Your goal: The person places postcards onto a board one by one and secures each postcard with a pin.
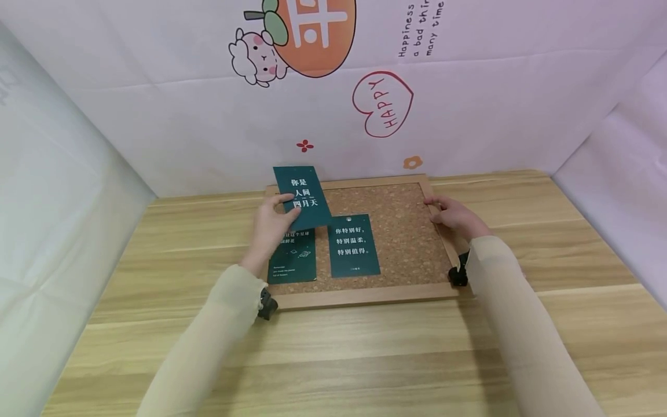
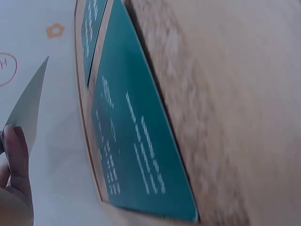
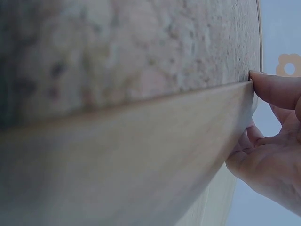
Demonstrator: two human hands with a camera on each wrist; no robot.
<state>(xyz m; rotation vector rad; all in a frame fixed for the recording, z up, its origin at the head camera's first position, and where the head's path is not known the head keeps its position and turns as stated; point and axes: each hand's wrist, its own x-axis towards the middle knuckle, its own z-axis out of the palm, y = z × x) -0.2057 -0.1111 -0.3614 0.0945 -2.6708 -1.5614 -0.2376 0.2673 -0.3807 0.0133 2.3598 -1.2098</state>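
Our left hand (image 1: 271,225) pinches a dark-green rectangular paper card (image 1: 306,188), long axis near-to-far, over the far-left corner of the wood-framed cork board (image 1: 403,243); right hand (image 1: 456,216) grips its right edge.
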